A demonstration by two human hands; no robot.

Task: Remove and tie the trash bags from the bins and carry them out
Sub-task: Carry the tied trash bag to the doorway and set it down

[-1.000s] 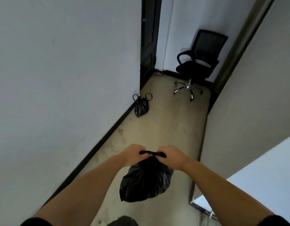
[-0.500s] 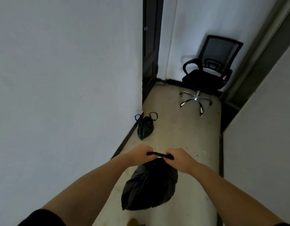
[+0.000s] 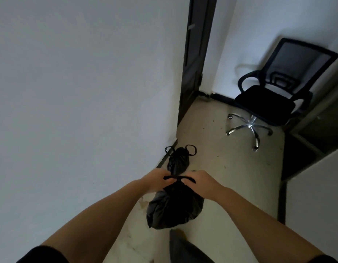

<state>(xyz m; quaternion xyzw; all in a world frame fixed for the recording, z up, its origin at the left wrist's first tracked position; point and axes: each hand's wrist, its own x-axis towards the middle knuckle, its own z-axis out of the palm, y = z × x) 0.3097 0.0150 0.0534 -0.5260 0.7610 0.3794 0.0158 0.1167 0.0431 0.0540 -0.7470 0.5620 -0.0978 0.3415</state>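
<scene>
A full black trash bag (image 3: 174, 207) hangs in front of me above the corridor floor. My left hand (image 3: 155, 182) grips one handle strip at the bag's top. My right hand (image 3: 203, 182) grips the other, and the black strip is stretched taut between the two hands. A second black trash bag (image 3: 178, 161), tied with two loops sticking up, lies on the floor against the left wall, just beyond my hands.
A white wall (image 3: 88, 111) runs along the left to a dark door frame (image 3: 194, 63). A black office chair (image 3: 274, 97) on a chrome wheeled base stands at the far end. A white wall (image 3: 316, 196) and dark doorway lie right. My leg (image 3: 181, 247) shows below the bag.
I have walked forward along the corridor, so the bag on the floor and the chair are nearer. Both hands keep the same grip on the hanging bag's handles.
</scene>
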